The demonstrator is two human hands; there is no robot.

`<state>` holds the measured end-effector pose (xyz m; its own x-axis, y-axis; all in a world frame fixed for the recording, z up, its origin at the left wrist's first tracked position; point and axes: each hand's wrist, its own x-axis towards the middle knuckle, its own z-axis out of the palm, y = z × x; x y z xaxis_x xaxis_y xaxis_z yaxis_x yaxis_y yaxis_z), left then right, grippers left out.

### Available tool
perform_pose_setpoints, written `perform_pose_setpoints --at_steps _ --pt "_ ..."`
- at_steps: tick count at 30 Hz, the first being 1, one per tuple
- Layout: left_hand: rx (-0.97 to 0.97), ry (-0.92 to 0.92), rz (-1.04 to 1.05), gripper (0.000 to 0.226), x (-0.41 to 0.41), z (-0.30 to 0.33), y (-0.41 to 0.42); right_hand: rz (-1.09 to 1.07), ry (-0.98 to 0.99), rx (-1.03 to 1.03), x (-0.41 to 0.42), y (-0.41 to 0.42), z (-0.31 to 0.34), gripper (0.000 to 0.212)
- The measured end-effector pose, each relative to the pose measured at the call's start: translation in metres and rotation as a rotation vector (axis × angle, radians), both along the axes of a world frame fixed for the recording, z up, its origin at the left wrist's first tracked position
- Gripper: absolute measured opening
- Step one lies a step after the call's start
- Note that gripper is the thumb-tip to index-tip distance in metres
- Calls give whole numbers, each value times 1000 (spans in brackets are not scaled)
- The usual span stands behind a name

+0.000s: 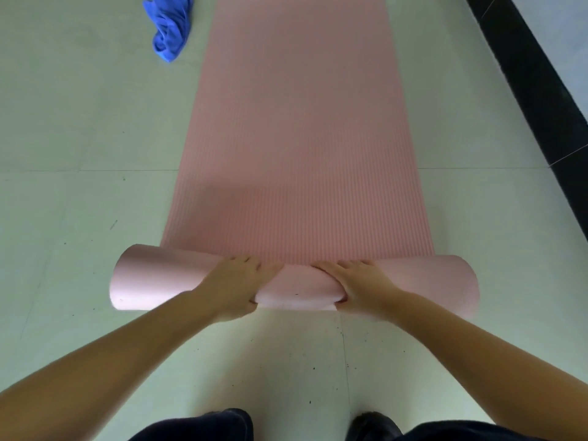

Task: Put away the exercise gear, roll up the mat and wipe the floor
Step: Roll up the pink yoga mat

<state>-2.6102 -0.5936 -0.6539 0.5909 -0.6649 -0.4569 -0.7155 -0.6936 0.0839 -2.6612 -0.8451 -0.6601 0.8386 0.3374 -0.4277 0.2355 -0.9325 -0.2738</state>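
Pink yoga mat (296,122) flat on pale tiled floor (79,202), near end curled into a loose roll. Left hand (234,286) and right hand (358,286) clamped around that roll's middle. Crumpled blue cloth (170,25) just beside mat's far left edge.

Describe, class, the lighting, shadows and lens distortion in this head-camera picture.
Head view: soft, even light with no harsh glare; a faint shadow falls on the pink mat just beyond the hands; wide-angle distortion splays the forearms and bows the floor tile lines; the blue cloth looks slightly soft.
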Motion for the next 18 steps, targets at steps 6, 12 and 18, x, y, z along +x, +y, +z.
perform_pose_setpoints --at_steps 6,12,18 --pt "180 573 -43 69 16 12 -29 -86 705 143 7 -6 6 88" --pt "174 496 33 75 36 -5 -19 -67 258 -84 -12 16 7 78" --pt "-214 -440 148 51 20 -8 4 145 -215 -214 -40 22 -13 113"
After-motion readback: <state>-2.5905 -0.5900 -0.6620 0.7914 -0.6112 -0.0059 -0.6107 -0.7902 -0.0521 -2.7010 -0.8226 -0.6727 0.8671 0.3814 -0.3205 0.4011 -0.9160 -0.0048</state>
